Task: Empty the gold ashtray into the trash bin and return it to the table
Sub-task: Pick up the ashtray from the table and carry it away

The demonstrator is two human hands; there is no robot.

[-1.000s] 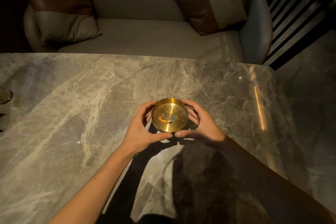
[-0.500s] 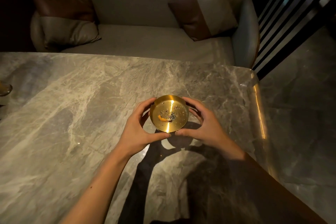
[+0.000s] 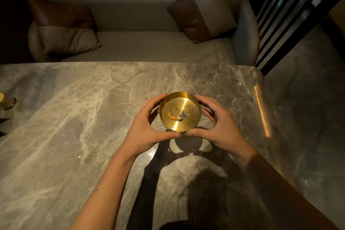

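A round gold ashtray (image 3: 188,104) holds grey ash and an orange cigarette butt (image 3: 172,117). Both hands cup it from the sides, above the grey marble table (image 3: 74,117); its round shadow falls on the tabletop below it. My left hand (image 3: 147,127) wraps the left rim with the thumb at the near edge. On the right rim sits my right hand (image 3: 218,125), its thumb meeting the left thumb at the front. No trash bin is in view.
A grey sofa (image 3: 141,24) with two brown and grey cushions stands beyond the table's far edge. A glass (image 3: 6,101) sits at the table's left edge. Dark vertical slats (image 3: 291,15) rise at the right, with stone floor (image 3: 308,99) beside the table's right edge.
The ashtray has come up off the table between both hands, and its shadow now shows below it. The view has shifted so the table's right edge sits further left.
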